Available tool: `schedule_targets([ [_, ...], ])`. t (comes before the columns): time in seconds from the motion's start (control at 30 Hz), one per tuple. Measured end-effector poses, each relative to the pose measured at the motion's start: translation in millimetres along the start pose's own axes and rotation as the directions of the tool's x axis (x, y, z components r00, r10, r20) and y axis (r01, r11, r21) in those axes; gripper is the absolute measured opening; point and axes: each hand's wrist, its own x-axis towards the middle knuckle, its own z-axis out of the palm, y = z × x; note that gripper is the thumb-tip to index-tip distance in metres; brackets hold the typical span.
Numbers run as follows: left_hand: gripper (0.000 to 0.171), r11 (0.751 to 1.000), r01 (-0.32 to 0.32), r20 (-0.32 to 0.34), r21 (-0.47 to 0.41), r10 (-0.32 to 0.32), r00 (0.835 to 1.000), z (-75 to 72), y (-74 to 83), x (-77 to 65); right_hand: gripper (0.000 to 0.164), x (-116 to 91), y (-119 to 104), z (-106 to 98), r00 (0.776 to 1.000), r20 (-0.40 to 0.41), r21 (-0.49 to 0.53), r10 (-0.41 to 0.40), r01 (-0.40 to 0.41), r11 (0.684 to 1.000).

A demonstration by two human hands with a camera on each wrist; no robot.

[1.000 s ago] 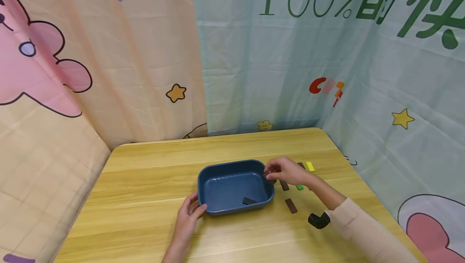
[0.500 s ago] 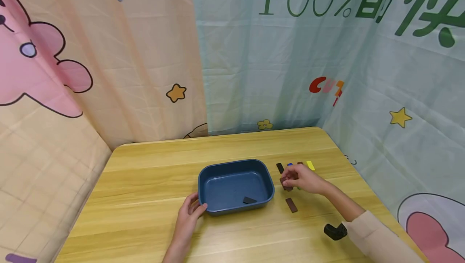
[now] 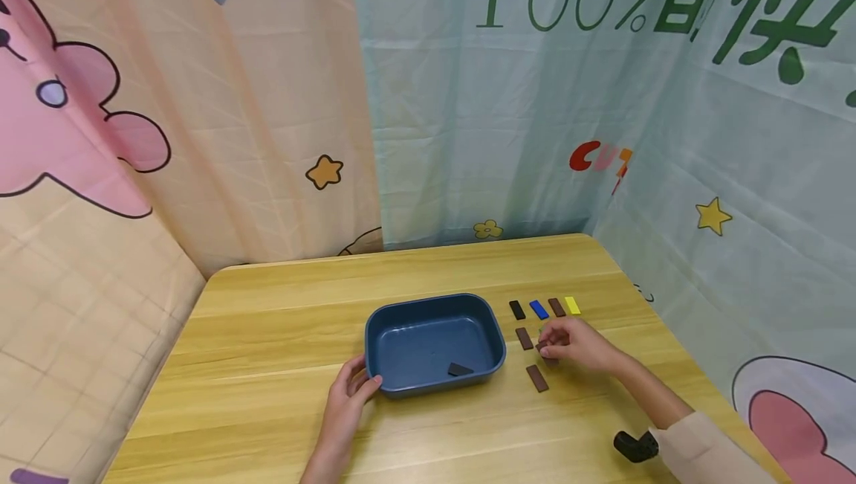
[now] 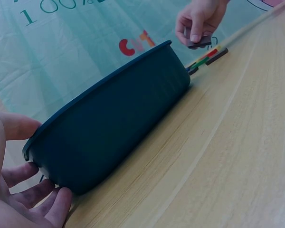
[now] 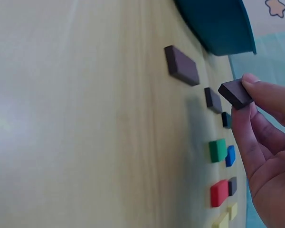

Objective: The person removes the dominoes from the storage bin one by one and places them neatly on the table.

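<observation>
My left hand (image 3: 348,398) grips the left end of a dark blue plastic basin (image 3: 435,387), thumb over the rim and fingers against the outer wall. A black block (image 3: 459,369) lies inside near the basin's front right. Right of the basin, my right hand (image 3: 575,346) pinches a small flat dark brown block (image 5: 236,93) between thumb and fingertips, raised above the table in the right wrist view. Under and around that hand lie similar blocks: brown (image 3: 537,378), another brown (image 3: 524,338), black (image 3: 517,310), blue (image 3: 539,309), yellow (image 3: 572,305), green (image 5: 218,150) and red (image 5: 219,193).
The wooden table (image 3: 267,335) has a rounded back edge against printed curtains (image 3: 435,134). Another brown block (image 3: 557,307) lies between the blue and yellow ones. A black device (image 3: 635,447) sits at my right sleeve cuff.
My right hand has moved from the basin's right rim rightward over the blocks, carrying the brown block. The black and blue blocks behind it now show. Left hand and basin stay put.
</observation>
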Motion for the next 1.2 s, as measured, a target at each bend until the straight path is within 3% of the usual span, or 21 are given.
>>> schedule_targets([
  [0.23,0.051,1.0,0.008,0.001,0.004,-0.008,1.0,0.3,2.6,0.1,0.009,-18,13,3,0.997,0.003,0.006,0.075,-0.075,0.997],
  [0.57,0.052,1.0,0.013,-0.009,0.004,-0.013,1.0,-0.3,3.7,0.1,0.011,-27,25,5,0.998,-0.009,-0.065,0.055,-0.055,0.996],
  [0.93,0.052,1.0,0.006,-0.001,-0.008,-0.006,1.0,-0.8,0.8,1.6,0.012,-31,25,5,0.998,-0.042,-0.113,0.048,-0.052,0.992],
  [1.2,0.051,1.0,0.007,0.0,-0.017,-0.007,1.0,-0.7,1.7,1.5,0.012,-29,20,4,0.998,-0.021,-0.138,0.061,-0.064,0.988],
])
